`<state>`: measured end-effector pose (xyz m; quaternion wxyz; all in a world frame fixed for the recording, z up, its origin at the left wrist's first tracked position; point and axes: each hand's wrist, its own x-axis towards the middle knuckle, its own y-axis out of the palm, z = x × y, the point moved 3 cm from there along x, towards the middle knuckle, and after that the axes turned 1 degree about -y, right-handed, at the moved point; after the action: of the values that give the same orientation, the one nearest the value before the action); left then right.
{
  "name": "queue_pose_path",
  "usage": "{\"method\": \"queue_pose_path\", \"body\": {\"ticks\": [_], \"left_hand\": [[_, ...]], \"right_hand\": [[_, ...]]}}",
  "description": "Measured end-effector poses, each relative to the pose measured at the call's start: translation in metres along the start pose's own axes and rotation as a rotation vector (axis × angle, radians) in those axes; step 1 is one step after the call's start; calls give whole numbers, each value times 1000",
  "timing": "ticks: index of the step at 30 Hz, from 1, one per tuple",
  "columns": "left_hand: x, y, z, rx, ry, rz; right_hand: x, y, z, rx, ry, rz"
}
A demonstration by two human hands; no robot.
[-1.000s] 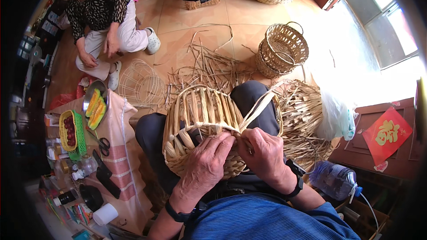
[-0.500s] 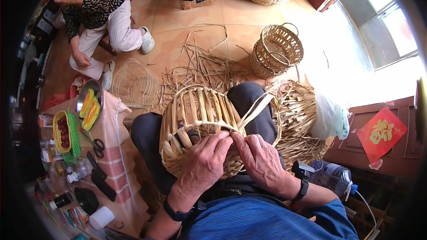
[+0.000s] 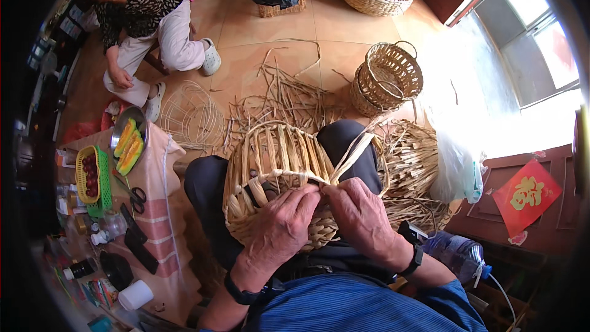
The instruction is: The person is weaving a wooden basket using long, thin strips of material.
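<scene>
A half-woven basket (image 3: 279, 154) of thick, pale dried-plant strands rests in my lap, its open upright ribs on the far side and dense weave lower down. My left hand (image 3: 279, 218) is closed, fingertips pinching the near rim. Right beside it, my right hand (image 3: 362, 218) is also closed, thumb and finger pinched at the same rim; the bit of strand between the fingertips is mostly hidden. From that spot a long loose strand (image 3: 355, 155) rises and loops over to the right.
Dried strips (image 3: 409, 160) are heaped by my right knee, with scraps (image 3: 295, 95) on the floor ahead. Finished baskets (image 3: 387, 77) stand beyond. A cloth-covered table (image 3: 166, 233) with scissors (image 3: 138, 200) is left. A person (image 3: 153, 31) sits far left; a water jug (image 3: 455, 249) is right.
The whole view has shifted slightly, the surroundings moving down and a little right. Both hands stay pinched at the basket rim, with only small finger movement.
</scene>
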<state>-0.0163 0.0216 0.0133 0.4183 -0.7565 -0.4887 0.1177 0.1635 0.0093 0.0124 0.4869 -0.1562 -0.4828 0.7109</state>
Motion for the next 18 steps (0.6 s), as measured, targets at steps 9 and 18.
{"method": "queue_pose_path", "body": {"ticks": [9,18], "left_hand": [[0,1,1,5,-31,25],[0,-2,1,26,-37,31]], "right_hand": [[9,-10,8,67,82,7],[17,-8,7,96,137,-26]]}}
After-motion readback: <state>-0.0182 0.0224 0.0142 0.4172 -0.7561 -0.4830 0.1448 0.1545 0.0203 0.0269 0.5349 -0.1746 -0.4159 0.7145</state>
